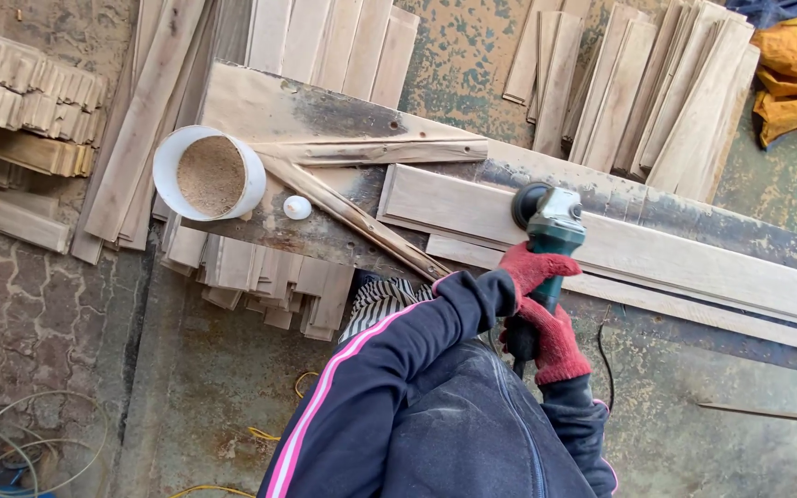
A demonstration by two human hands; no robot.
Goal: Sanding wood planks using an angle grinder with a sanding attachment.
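Two red-gloved hands gripped a green angle grinder (549,231) resting on a long pale plank (675,254) across the workbench (260,111); the left hand (532,267) wrapped its body, the right hand (553,341) closed around its handle. Farther left stood a white tub (170,166) of sawdust; beside it, a small white cap (297,207).

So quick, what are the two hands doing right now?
Left hand: closed in a red glove around the green power sander, near its head.
Right hand: closed in a red glove around the sander's handle, lower down.
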